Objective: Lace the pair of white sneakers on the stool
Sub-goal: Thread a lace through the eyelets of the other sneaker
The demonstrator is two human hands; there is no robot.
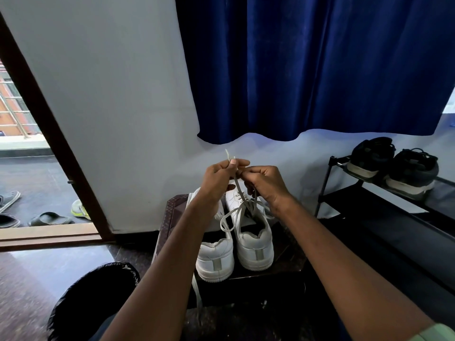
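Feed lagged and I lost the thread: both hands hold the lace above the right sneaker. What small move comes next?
Probably even the two lace ends that the left hand and right hand pinch together, pulling up gently: slack lace loops loosely over the right sneaker.

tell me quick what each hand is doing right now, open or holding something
Left hand: closed, pinching the white lace near its tip.
Right hand: closed, pinching the same lace above the right sneaker.
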